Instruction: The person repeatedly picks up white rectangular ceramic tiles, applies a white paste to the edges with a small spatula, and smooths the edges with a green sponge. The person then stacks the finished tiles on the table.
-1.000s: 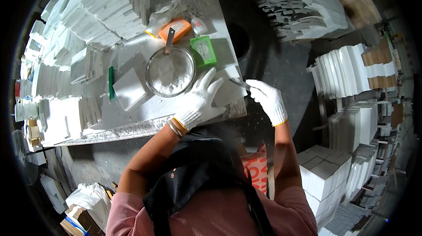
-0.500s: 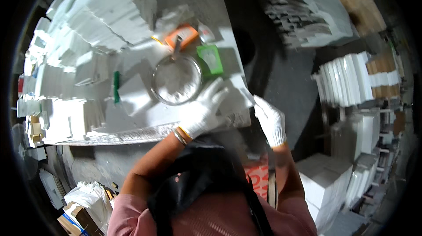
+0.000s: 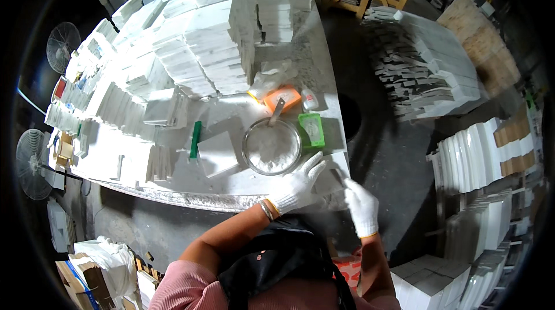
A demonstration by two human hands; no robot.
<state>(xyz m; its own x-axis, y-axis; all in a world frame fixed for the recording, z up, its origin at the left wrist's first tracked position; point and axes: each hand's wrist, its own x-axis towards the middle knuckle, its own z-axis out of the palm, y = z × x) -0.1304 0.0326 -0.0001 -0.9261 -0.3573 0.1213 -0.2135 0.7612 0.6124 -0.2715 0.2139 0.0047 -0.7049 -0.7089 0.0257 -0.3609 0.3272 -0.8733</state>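
Note:
In a white knitted glove, my left hand [image 3: 296, 187] lies with fingers stretched out on a pale flat piece at the table's front right corner. My gloved right hand [image 3: 361, 205] is closed at the right edge; a thin dark strip shows by its fingertips, too small to name. Just beyond my left hand is a round metal bowl [image 3: 245, 158] of white powder or paste, with a scraper [image 3: 278, 110] leaning on its far rim. A green tray [image 3: 321, 131] stands right of the bowl. An orange box [image 3: 283, 98] and a small white bottle [image 3: 310, 100] are behind.
Left of the bowl lie a white square tile [image 3: 218, 154] and a green bar [image 3: 196, 139]. Tall stacks of marble tiles [image 3: 214, 44] fill the table's far and left parts. More slabs [image 3: 468, 157] stand on the right. Two fans [image 3: 33, 162] are at the left.
The view has shifted, so the table and bowl sit lower and further right, and the picture is sharper. Both hands stay at the table's right corner in much the same pose.

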